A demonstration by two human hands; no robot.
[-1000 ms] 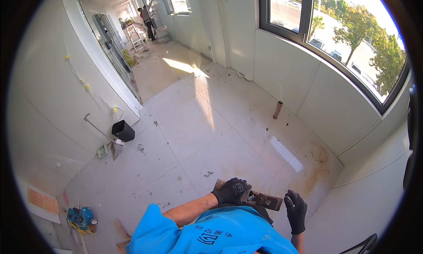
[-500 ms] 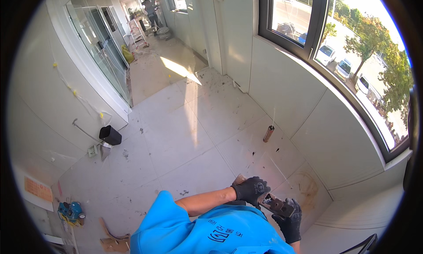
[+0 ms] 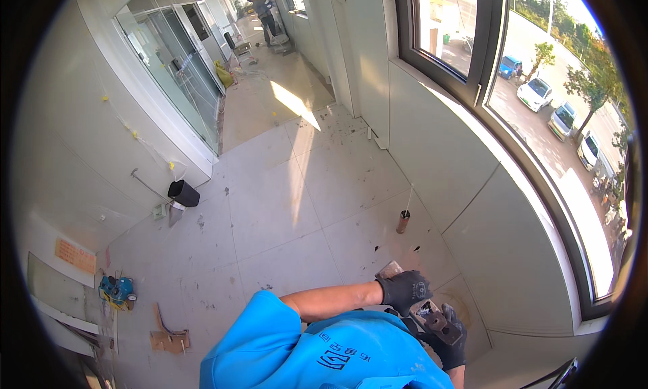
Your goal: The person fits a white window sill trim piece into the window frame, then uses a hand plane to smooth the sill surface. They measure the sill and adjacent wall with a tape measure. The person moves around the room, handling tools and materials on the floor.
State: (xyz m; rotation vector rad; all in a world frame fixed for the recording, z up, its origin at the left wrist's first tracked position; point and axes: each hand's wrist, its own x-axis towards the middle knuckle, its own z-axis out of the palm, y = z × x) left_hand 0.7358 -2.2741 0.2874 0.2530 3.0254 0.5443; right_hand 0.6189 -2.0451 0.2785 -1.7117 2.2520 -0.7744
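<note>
Currently: worn brown block (image 3: 443,327), at five o'clock; left hand (image 3: 407,289) curled round it, right hand (image 3: 451,352) clasping its four-o'clock end. Step, apparently: two-handed handling; next move likely calls for steady support.

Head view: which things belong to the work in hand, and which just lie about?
In the work:
- worn elongated block, held by left gloved hand and right gloved hand

Apparently lying about:
- black bin
- upright brown canister
- blue compressor-like machine
- brown scraps

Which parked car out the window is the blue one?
The blue car is at the upper-left end of the slanting row; the three cars below and right of it look white.
</note>
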